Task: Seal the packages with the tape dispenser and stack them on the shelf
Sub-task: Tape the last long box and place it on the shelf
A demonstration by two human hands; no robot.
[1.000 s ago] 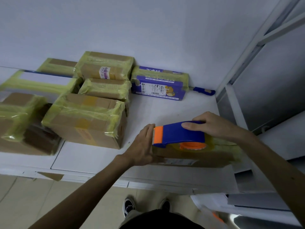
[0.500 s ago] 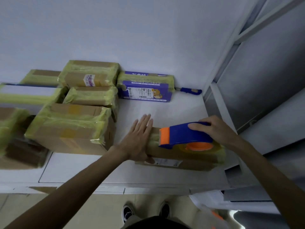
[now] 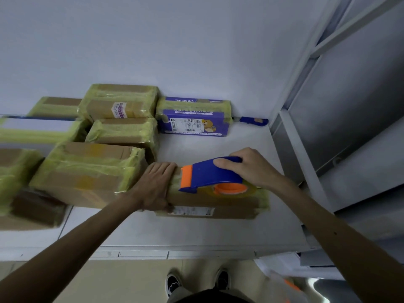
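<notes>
From overhead: box (image 3: 216, 203) lies long-axis L-R just right of the big taped stack (image 3: 87, 171), left hand (image 3: 156, 186) clamped on its near-stack end, right hand (image 3: 251, 167) gripping tape dispenser (image 3: 209, 174) atop it.

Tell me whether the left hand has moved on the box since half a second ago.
Yes. The left hand had its fingers spread flat past the box's left end; now they curl over that end, gripping it beside the tape dispenser.
</notes>
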